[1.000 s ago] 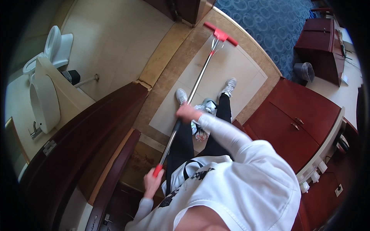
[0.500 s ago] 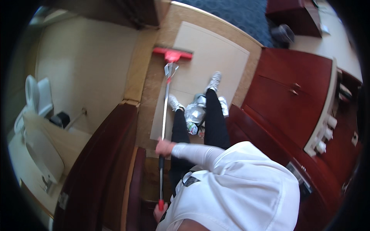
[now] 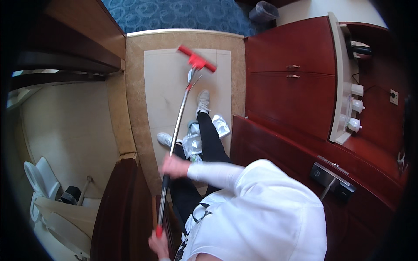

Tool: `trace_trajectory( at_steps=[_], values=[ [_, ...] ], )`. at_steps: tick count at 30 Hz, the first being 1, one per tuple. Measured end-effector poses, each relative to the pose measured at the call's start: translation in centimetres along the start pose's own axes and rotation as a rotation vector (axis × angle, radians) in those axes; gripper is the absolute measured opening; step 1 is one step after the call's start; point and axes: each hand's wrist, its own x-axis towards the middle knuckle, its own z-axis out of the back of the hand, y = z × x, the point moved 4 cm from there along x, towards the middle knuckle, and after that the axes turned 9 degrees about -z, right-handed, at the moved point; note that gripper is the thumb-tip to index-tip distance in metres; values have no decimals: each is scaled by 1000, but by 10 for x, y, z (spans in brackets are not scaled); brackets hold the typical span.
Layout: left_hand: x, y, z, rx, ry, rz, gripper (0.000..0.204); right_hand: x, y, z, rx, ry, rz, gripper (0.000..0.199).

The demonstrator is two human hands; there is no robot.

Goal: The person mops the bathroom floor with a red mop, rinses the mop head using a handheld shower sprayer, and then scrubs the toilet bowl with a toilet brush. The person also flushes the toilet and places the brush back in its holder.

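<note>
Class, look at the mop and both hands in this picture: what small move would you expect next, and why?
Probably a short pull of the mop head back toward the shoes. It sits at the far edge of the pale floor tile, with unmopped tile between it and the feet. The right hand grips mid-pole, the left hand the red end.

Showing: one red-headed floor squeegee [image 3: 197,62], two white shoes [image 3: 203,101], one toilet [image 3: 41,182], three white bottles [image 3: 355,106], one waste bin [image 3: 264,11].

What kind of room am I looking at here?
Probably a hotel room entry beside its bathroom: a toilet at lower left, red-brown cabinets, blue patterned carpet beyond the tiled floor.
</note>
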Motion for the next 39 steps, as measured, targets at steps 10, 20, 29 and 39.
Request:
trace_trajectory(
  at_steps=[10,20,29,39],
  values=[
    [174,-264,85,-264,50,-698,25,-24,-287,140,-133,210,-409,22],
    [28,-54,187,-44,173,-87,22,62,17,31,133,179,-4,20],
    [-138,32,244,-126,271,513,35,64,238,-31,294,590,412,13],
    [-246,61,225,-326,182,814,36,46,330,-23,153,641,694,15]
  ],
)
